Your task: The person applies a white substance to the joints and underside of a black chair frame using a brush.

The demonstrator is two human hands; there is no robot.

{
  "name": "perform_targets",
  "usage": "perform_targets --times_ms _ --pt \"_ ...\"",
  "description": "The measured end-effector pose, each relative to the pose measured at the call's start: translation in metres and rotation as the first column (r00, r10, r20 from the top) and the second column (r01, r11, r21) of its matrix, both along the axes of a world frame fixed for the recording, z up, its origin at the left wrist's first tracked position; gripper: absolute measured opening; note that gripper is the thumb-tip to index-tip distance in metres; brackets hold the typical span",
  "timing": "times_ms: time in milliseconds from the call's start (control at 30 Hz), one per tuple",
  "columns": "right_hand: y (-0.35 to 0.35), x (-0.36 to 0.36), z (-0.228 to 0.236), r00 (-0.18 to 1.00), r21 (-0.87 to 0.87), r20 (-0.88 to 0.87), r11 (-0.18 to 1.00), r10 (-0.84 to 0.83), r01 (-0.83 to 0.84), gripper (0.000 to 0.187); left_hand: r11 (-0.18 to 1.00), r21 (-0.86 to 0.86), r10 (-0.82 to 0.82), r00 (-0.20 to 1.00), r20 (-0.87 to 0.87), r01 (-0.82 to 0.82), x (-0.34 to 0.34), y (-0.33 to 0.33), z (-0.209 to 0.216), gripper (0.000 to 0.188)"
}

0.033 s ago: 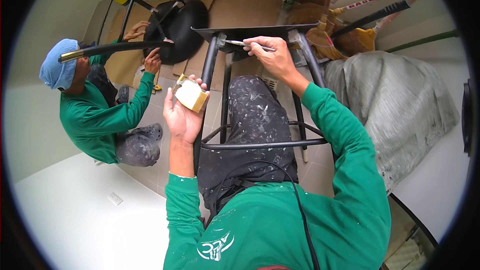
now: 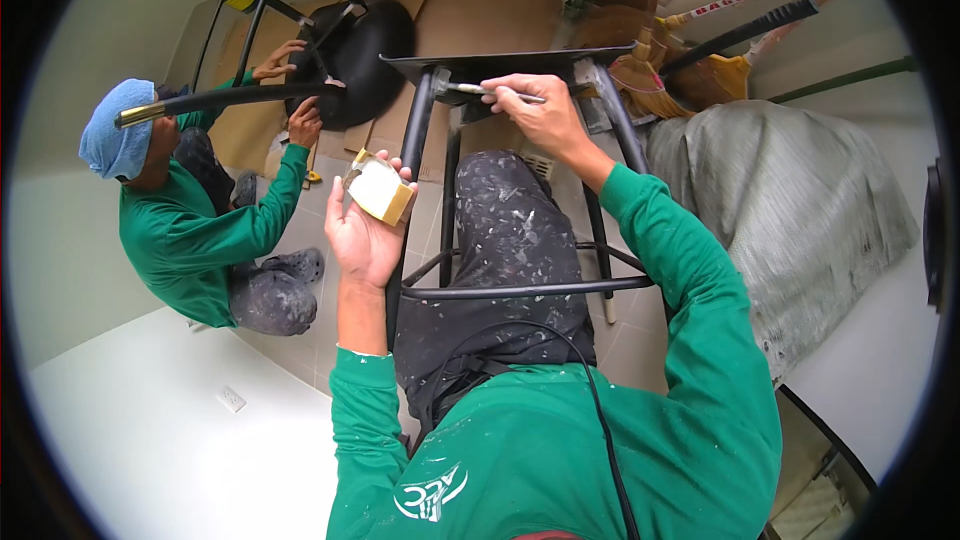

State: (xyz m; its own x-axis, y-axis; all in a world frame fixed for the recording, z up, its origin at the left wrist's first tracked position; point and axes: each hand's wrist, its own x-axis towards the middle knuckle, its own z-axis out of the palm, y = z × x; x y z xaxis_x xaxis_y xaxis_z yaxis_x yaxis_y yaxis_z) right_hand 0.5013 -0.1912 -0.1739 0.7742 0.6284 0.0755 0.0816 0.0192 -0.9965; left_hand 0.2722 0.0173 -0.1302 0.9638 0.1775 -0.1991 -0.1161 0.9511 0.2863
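My right hand (image 2: pixel 540 118) pinches a slim silver-grey tool (image 2: pixel 468 88), its tip at a grey patch (image 2: pixel 441 81) where a leg meets the flat panel (image 2: pixel 510 64) of a black metal stool (image 2: pixel 414 130). Whether the tool is a small spatula or a brush I cannot tell. Palm up, my left hand (image 2: pixel 368 245) holds a small yellow-edged piece (image 2: pixel 400 204) with a white, paste-like mass (image 2: pixel 376 185) on it. That hand is beside the stool's left leg. A second grey patch (image 2: pixel 586 72) marks the right leg's joint. The stool's legs stand around my paint-spotted trouser leg (image 2: pixel 510 220).
At left a co-worker in green (image 2: pixel 205 225) crouches, hands at a black round-seated stool (image 2: pixel 385 50) whose legs reach toward me. Cardboard (image 2: pixel 455 10) covers the floor behind. Brooms (image 2: pixel 640 70) lean at far right, beside a large grey covered bundle (image 2: pixel 780 210). A cable (image 2: pixel 600 400) hangs over my front.
Hardly anything differs. My right hand and the slim tool sit very slightly farther left.
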Motion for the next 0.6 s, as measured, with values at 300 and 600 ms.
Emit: perform_targets --times_ms 300,600 --pt "0.008 0.0 -0.011 0.987 0.084 0.052 0.985 -0.154 0.149 0.026 1.0 0.001 0.003 1.0 -0.006 -0.003 0.002 -0.002 0.002 0.063" --pt "0.012 -0.002 -0.015 0.994 0.025 0.059 0.995 -0.095 0.093 0.025 1.0 0.0 0.008 1.0 -0.008 -0.008 0.001 -0.001 0.0 0.062"
